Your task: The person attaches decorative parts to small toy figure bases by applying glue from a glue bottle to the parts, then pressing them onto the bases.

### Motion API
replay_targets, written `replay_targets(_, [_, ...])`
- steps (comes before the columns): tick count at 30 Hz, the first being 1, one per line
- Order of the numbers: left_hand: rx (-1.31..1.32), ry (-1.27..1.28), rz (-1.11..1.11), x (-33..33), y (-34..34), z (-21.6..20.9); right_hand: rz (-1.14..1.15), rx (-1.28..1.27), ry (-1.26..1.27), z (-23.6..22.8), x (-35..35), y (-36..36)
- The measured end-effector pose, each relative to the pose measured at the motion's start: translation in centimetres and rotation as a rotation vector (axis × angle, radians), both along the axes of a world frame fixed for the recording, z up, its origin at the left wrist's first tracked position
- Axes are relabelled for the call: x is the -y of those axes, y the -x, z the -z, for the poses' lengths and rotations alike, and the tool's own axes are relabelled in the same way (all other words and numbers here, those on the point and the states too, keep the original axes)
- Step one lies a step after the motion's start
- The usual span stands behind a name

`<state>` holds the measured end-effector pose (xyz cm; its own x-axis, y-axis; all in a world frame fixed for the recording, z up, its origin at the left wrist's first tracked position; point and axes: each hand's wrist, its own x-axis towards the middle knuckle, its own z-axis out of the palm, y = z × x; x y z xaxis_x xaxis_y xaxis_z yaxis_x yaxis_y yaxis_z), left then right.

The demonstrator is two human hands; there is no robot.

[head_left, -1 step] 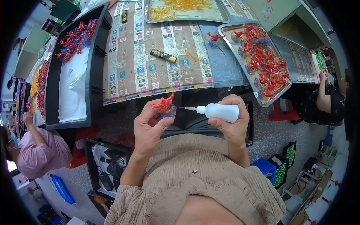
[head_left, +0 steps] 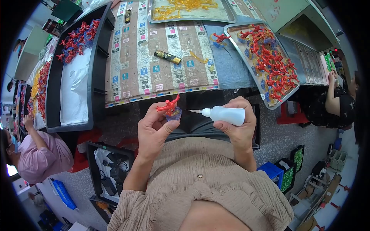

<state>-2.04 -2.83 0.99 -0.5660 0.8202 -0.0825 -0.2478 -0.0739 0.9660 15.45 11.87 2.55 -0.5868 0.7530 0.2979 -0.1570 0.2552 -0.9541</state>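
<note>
A red figurine (head_left: 168, 106) with a translucent bluish-purple base (head_left: 175, 114) is pinched between the thumb and fingers of my left hand (head_left: 154, 127). My right hand (head_left: 243, 129) is wrapped around a white squeeze bottle (head_left: 229, 115), which lies tilted almost level. Its thin needle tip (head_left: 194, 111) points left at the figurine's base, with a small gap between them. Both hands are held above my lap, just off the table's near edge.
On the paper-covered table (head_left: 135, 82) lies a black-and-gold tube (head_left: 167, 56). Similar red figurines fill a metal tray (head_left: 254, 75) at right and part of a black bin (head_left: 92, 77) at left. A far tray (head_left: 192, 20) holds yellow pieces. Co-workers sit on both sides.
</note>
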Motion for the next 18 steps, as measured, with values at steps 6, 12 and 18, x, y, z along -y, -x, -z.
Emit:
replay_targets(6, [-0.038, 0.025, 0.02, -0.13, -0.65, -0.31, 0.024, -0.003, -0.059, 0.01, 0.32, -0.42])
replay_targets(12, [0.041, 0.052, 0.017, -0.29, -0.86, -0.97, 0.036, 0.025, -0.071, 0.22, 0.28, -0.43])
replay_targets(18, [0.051, 0.035, 0.021, -0.34, -0.94, -0.84, 0.05, 0.032, -0.084, 0.24, 0.24, -0.41])
